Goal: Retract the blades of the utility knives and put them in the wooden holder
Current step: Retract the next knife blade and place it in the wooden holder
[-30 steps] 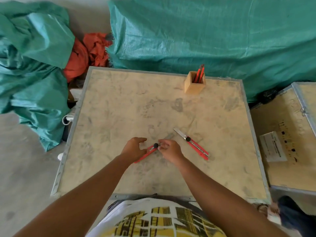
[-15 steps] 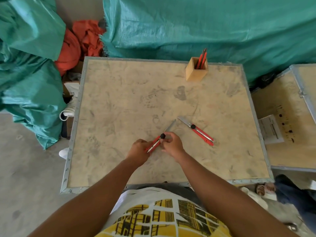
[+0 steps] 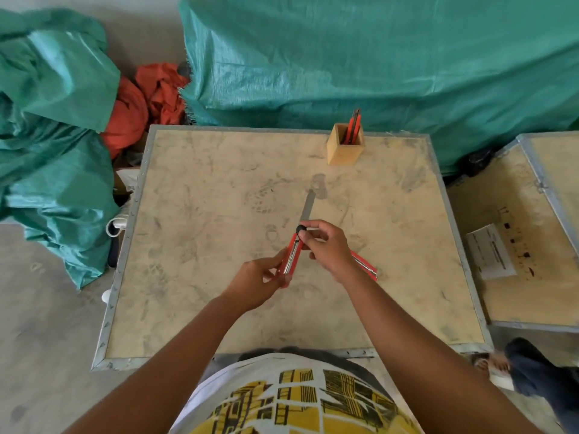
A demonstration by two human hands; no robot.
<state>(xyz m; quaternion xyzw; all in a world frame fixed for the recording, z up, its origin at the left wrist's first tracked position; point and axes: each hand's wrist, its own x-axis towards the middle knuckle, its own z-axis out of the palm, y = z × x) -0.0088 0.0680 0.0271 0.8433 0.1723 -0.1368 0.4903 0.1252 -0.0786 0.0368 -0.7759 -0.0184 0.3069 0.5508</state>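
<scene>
I hold a red utility knife above the middle of the table, its long grey blade fully out and pointing away from me. My left hand grips the rear of its handle. The fingers of my right hand pinch the black knob at the handle's front. A second red utility knife lies on the table, mostly hidden behind my right hand. The wooden holder stands at the far edge of the table, with red knives upright inside it.
Green tarpaulin covers bulky things behind and left of the table, with orange cloth between. A second wooden crate with a white paper label stands to the right. A person's leg in dark trousers is at the lower right.
Both hands have lifted the knife off the table and turned it, so the blade now points straight away from me. The other knife has not moved.
</scene>
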